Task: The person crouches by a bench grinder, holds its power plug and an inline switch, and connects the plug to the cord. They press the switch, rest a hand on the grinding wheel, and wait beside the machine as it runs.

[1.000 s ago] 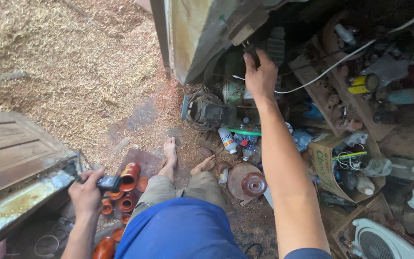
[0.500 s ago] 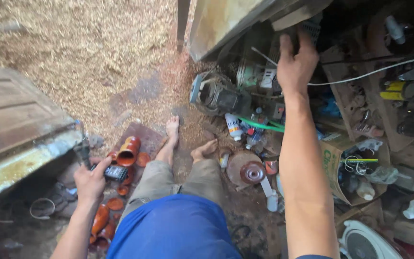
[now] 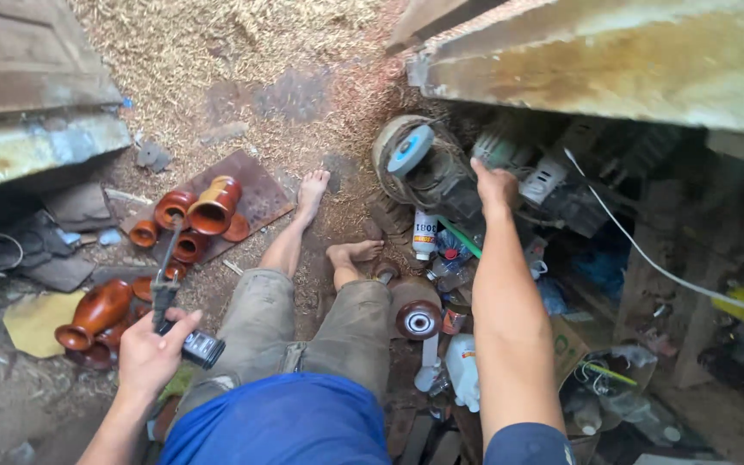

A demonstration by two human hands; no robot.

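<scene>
My left hand (image 3: 150, 351) is closed around a dark hand tool (image 3: 184, 331) with a thin metal shaft pointing up, held low beside my left knee. Just above it lie several brown turned wooden vases (image 3: 207, 208) on a rusty metal plate (image 3: 256, 196). My right hand (image 3: 497, 186) reaches forward under the bench and rests on a grimy motor (image 3: 441, 176) with a blue-grey grinding wheel (image 3: 410, 150). Whether its fingers grip anything is hidden. My bare feet stretch out on the sawdust floor between the two hands.
A wooden bench top (image 3: 630, 60) overhangs at upper right, with a white cable (image 3: 639, 250) hanging below. Bottles, a spray can (image 3: 424, 234) and a round disc (image 3: 417, 319) clutter the floor by my right leg. A metal-edged slab (image 3: 27, 138) sits upper left.
The view has tilted down and closer. My right hand has dropped from the bench edge onto the motor. My left hand still holds the tool, now lower near my knee.
</scene>
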